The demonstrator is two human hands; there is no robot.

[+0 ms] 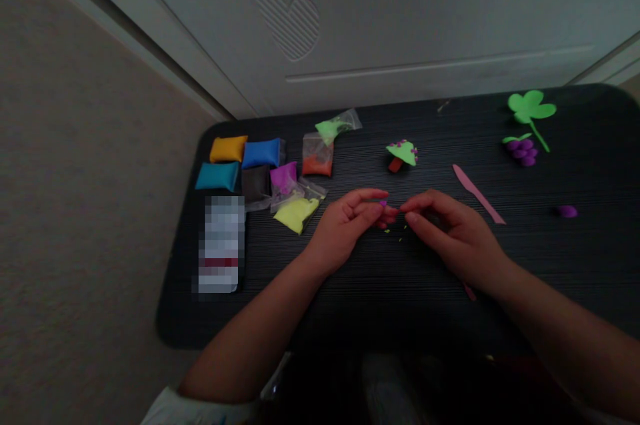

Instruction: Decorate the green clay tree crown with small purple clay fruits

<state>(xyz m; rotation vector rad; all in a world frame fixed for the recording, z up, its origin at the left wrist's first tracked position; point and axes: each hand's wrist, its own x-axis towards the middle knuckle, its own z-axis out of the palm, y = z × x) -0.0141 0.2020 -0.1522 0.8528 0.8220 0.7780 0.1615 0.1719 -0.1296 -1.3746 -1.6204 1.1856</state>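
Over the middle of the dark table, my left hand is closed with a small bit of purple clay at its fingertips. Close to its right, my right hand has thumb and forefinger pinched together; whatever may be between them is too small to make out. The fingertips of both hands nearly touch. Tiny yellow-green crumbs lie on the table below them. Just beyond the hands is a clay mushroom with a green, purple-dotted cap and a red stem. A pink plastic clay knife lies beyond my right hand.
Clay packets lie at the left, among them blue, teal, yellow and red. A blurred-out phone-like object is nearer. Rightward are a green clay clover, purple clay grapes and a purple lump.
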